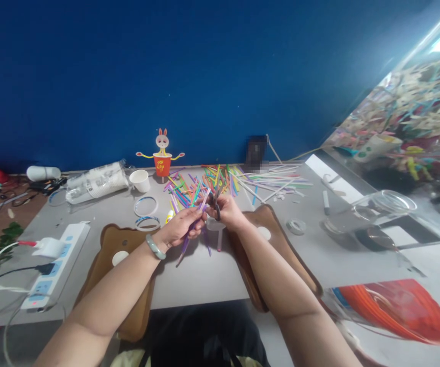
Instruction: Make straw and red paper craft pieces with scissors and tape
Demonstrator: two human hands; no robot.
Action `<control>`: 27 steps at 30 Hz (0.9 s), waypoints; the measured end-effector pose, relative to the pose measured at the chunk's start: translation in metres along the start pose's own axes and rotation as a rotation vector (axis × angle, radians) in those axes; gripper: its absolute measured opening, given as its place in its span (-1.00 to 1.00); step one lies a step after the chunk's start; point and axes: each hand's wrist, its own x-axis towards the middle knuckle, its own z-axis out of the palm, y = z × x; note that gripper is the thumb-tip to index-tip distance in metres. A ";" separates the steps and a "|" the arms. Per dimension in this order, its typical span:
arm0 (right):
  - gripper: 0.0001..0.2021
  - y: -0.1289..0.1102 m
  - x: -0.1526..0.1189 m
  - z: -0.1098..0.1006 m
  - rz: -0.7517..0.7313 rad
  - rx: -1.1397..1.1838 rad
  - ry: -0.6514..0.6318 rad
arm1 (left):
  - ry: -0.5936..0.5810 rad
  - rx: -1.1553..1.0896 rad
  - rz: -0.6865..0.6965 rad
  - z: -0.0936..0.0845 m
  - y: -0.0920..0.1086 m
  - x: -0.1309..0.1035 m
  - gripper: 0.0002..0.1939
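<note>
Purple straw point(189, 229) sits in the left hand point(177, 230), fingers curled closed around it, long end running down toward 7 o'clock and upper end poking up toward 1 o'clock near the right hand point(225, 209). Right hand fingers closed on small dark scissors point(215, 201), blades at the straw's upper part; can't tell if the blades are open or already biting. Both hands meet mid-table, just this side of the loose pile of coloured straw pieces point(220, 183) spread at 12 o'clock. A few cut bits point(214, 239) lie on the grey table point(204, 280) directly under the hands. Jade bangle point(155, 247) on the left wrist. Forearms rest over two brown bear-shaped pads point(116, 255), at 9 and 3 o'clock of the hands. Judged step: snipping a straw into short lengths, mid-cut or lining one up. Next move likely calls for holding the straw steady, squaring the blades across it, and keeping the left fingertips back from the blade line; the offcut may flick away. Around: white paper cup point(140, 180) and sleeve of stacked cups point(95, 182) at 10 o'clock, bunny figure in a red cup point(162, 158) at 11, tape rings point(146, 206) close left, power strip point(55, 267) at 8, clear jar point(372, 214) lying at 3.
</note>
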 end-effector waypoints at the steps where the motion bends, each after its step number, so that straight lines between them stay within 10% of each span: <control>1: -0.63 0.000 0.000 0.000 0.001 -0.002 -0.003 | -0.002 -0.010 -0.015 0.000 0.001 0.000 -0.62; 27: -0.60 -0.001 0.000 -0.004 0.113 0.103 -0.004 | -0.010 -0.034 -0.008 0.003 0.003 -0.001 -0.62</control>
